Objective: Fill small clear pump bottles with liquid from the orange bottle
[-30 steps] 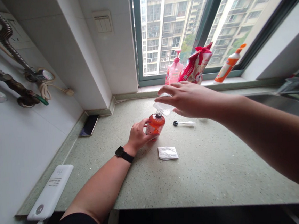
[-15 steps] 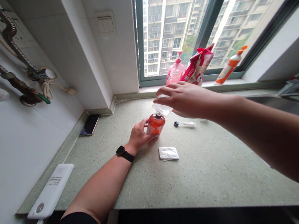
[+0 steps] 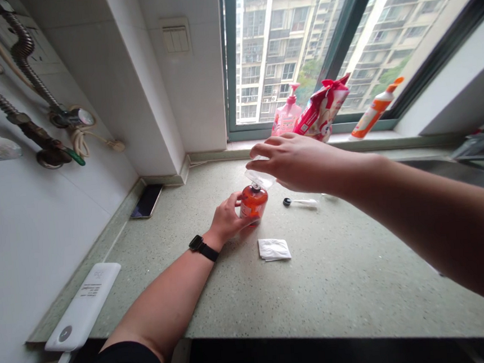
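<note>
My left hand (image 3: 227, 221) is wrapped around an orange-red bottle (image 3: 255, 204) with a pale label, which stands upright on the counter. Above it, my right hand (image 3: 285, 159) grips a clear container (image 3: 261, 178) from the top. This container is tilted, with its lower left end at the bottle's neck; whether liquid flows between them I cannot tell. A black-headed, clear-stemmed piece like a dropper cap (image 3: 301, 202) lies to the right of the bottle. Nearer to me rests a folded white tissue (image 3: 274, 249).
The speckled counter (image 3: 340, 286) carries a phone (image 3: 147, 201) and a white power bank (image 3: 83, 307) with a cable at left. On the windowsill stand a pink pump bottle (image 3: 286, 116), a red bag (image 3: 323, 109) and an orange-white bottle (image 3: 375, 112). A sink (image 3: 431, 170) lies at right.
The view has shifted slightly. Both hands keep their grips, and the clear container stays tilted at the bottle's neck.
</note>
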